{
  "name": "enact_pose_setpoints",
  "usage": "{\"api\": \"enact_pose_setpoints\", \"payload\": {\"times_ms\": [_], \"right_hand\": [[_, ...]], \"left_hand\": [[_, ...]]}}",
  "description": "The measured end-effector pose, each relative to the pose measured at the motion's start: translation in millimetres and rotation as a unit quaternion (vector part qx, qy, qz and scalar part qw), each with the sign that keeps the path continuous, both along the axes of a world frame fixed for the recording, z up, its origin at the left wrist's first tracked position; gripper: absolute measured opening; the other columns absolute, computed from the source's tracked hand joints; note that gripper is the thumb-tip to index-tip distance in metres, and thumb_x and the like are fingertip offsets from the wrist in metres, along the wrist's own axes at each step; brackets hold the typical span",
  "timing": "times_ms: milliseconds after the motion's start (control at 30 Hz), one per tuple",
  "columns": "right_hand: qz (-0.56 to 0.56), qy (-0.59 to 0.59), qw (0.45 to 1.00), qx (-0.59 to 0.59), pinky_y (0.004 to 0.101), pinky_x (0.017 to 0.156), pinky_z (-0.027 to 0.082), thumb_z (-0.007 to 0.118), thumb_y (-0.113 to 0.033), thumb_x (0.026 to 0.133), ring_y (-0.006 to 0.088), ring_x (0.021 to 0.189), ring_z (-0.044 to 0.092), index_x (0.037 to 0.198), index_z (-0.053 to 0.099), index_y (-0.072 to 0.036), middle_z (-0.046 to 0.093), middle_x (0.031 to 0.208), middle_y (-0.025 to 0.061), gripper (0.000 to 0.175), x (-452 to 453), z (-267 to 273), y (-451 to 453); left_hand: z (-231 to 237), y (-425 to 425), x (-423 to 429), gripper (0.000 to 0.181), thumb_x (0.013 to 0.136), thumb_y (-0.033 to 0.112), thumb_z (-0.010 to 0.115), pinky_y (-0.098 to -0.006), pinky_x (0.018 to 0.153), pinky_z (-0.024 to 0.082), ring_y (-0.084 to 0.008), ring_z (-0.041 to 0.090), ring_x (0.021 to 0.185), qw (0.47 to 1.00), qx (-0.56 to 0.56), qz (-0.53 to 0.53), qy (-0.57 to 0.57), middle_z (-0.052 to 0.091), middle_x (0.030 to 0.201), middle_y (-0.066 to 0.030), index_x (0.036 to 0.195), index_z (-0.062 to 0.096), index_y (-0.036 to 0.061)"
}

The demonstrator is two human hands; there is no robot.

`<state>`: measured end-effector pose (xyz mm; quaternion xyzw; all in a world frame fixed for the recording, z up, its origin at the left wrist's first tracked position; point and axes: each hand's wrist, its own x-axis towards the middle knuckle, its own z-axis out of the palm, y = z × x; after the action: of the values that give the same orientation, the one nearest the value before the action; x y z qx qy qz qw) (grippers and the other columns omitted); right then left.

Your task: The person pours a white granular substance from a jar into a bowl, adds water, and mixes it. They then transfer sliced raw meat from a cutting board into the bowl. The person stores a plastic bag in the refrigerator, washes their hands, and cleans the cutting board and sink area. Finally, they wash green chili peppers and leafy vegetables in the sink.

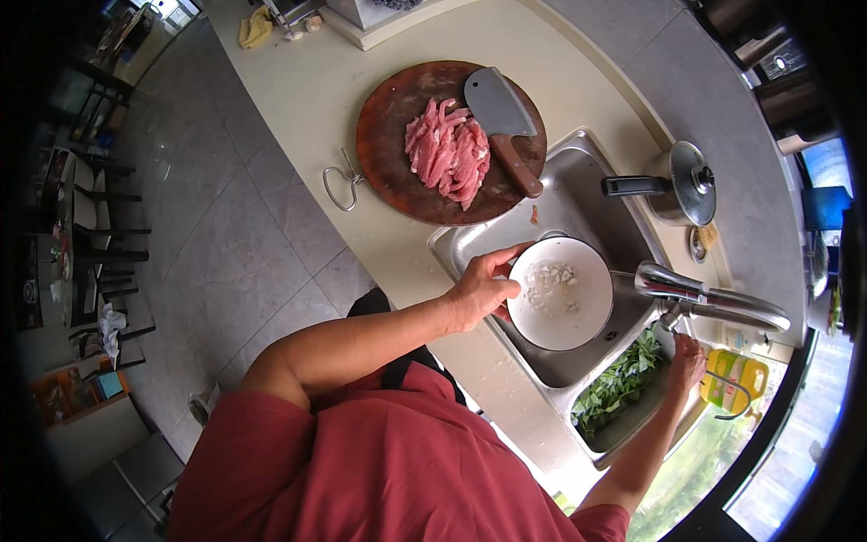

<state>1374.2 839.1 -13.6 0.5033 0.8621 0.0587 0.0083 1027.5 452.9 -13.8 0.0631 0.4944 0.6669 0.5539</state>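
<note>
My left hand [484, 288] grips the rim of a white bowl [593, 318] above the large basin of a stainless-steel sink [552, 369]. Water and small whitish bits lie in the bowl. At the base of the chrome faucet [677, 291], my right hand [687, 362] has its fingers bent against the lever area; their exact hold is hard to see. Leafy greens [620, 386] fill part of the smaller basin. Beyond the bowl, a round wooden cutting board [386, 162] overlaps the sink's edge, bearing raw meat strips [447, 152] and a cleaver [498, 105].
A lidded saucepan [681, 186] stands behind the sink, its handle over the basin. A bent metal hook or tongs [342, 186] lies beside the board. A yellow-green bottle [735, 383] is right of my right hand. A yellow cloth [255, 28] lies at the counter's far edge.
</note>
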Motion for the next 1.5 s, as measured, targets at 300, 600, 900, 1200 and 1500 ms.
{"api": "enact_pose_setpoints", "payload": {"times_ms": [300,600,900,1200,1500], "right_hand": [[0.062,0.009,0.994,0.095,0.0469,0.083,0.047,0.070,-0.042,0.089,0.0288,0.100,0.063,0.105,0.077,-0.020,0.071,0.105,0.0005,0.028,9.8,-6.7,3.4],[0.088,0.163,0.952,0.245,0.0430,0.091,0.049,0.062,-0.025,0.100,0.0296,0.102,0.062,0.111,0.074,-0.008,0.069,0.112,0.0104,0.024,12.2,-37.9,-55.3],[0.175,0.259,0.944,0.105,0.0439,0.083,0.054,0.061,-0.010,0.099,0.0330,0.095,0.066,0.111,0.071,-0.001,0.069,0.105,0.0153,0.018,-74.9,-22.7,-164.6],[0.282,0.311,0.906,-0.049,0.0439,0.084,0.051,0.064,0.000,0.091,0.0333,0.094,0.063,0.111,0.069,-0.004,0.067,0.104,0.0139,0.021,-232.7,28.6,-275.5],[0.309,0.206,0.928,-0.010,0.0485,0.104,0.043,0.062,-0.005,0.088,0.0355,0.123,0.055,0.132,0.059,-0.005,0.061,0.130,0.0146,0.044,-393.4,11.0,-271.0]], "left_hand": [[16.2,-26.1,0.7,0.077,0.080,-0.011,0.048,-0.0282,0.075,0.063,-0.0107,0.068,0.096,0.998,0.012,0.014,0.058,0.063,0.132,-0.0042,0.154,0.043,0.0103],[34.7,-42.3,-1.7,0.074,0.082,-0.009,0.054,-0.0251,0.063,0.061,-0.0083,0.066,0.076,0.968,-0.006,0.075,0.239,0.063,0.101,-0.0037,0.153,0.042,0.0049],[84.0,-114.2,-44.1,0.062,0.083,-0.003,0.049,-0.0409,0.069,0.068,-0.0238,0.071,0.094,0.998,-0.045,-0.001,-0.038,0.063,0.117,-0.0135,0.145,0.045,-0.0026],[94.5,-204.7,-148.9,0.069,0.082,-0.005,0.051,-0.0465,0.076,0.066,-0.0278,0.070,0.105,0.970,-0.030,0.228,0.074,0.062,0.126,-0.0145,0.150,0.042,0.0024],[14.4,-225.7,-326.2,0.065,0.087,-0.007,0.051,-0.0444,0.071,0.067,-0.0267,0.074,0.085,0.922,-0.103,0.352,0.127,0.066,0.109,-0.0093,0.148,0.048,0.0142]]}}
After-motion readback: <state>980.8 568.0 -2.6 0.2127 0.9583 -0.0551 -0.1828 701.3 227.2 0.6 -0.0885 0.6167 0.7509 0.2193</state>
